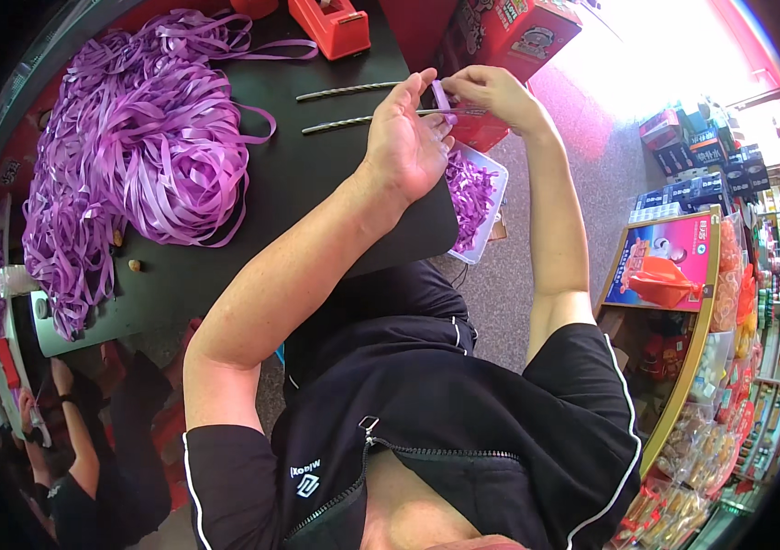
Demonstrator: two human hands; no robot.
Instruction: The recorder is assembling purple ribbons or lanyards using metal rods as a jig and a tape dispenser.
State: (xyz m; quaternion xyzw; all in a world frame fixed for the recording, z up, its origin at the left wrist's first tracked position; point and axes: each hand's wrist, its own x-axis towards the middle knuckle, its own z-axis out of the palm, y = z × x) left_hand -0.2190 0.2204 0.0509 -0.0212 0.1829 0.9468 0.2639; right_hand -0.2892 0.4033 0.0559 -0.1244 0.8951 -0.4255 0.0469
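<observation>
Two thin twisted metal rods (pixel 339 124) lie side by side, reaching from over the black table toward the right past its edge. A short loop of purple ribbon (pixel 442 96) spans them near their right part. My left hand (pixel 408 137) lies across the rods, palm in view, fingers apart, their tips close to the ribbon and partly hidden. On the other side, my right hand (pixel 491 96) pinches the ribbon between thumb and fingers. Below both hands, a white bin (pixel 492 206) beside the table holds many small purple ribbon pieces (pixel 470 197).
A big tangled heap of purple ribbon (pixel 165 147) covers the left of the black table (pixel 316 192). An orange tape dispenser (pixel 333 27) stands at the far edge. To the right are a wooden-edged display case (pixel 656 321) and stocked shelves. Another person's arm (pixel 78 431) shows lower left.
</observation>
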